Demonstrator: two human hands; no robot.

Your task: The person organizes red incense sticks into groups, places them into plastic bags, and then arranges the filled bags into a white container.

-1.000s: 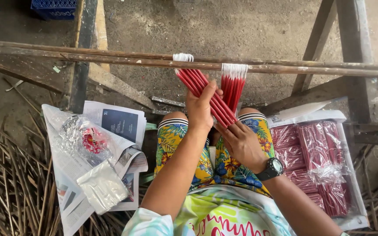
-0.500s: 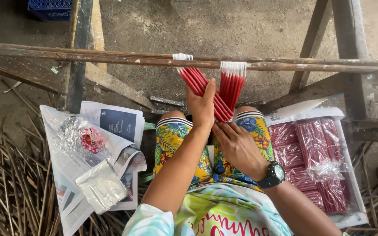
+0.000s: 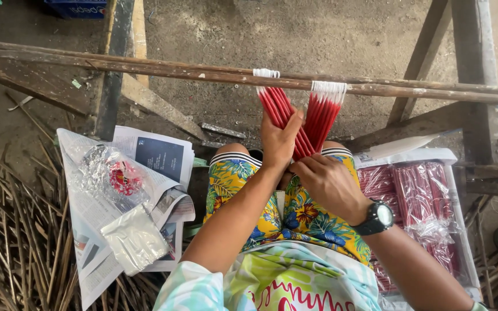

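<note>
Red candles [image 3: 280,115] hang by white strings from a long wooden pole [image 3: 145,68] over the dirt floor [image 3: 318,34]. We see the left hand [image 3: 279,141] with its fingers closed around one bunch, and the right hand [image 3: 327,181] pinching the bottom ends just below. Newspaper [image 3: 157,158] with clear bags [image 3: 110,178] lies by the left knee. Near the right knee sits a white tray [image 3: 459,190] of wrapped red candle packs [image 3: 410,190]

Our right hand [image 3: 327,181] has slid up the red candles [image 3: 286,118] toward the wooden rail [image 3: 145,66], closing against our left hand [image 3: 278,144].
</note>
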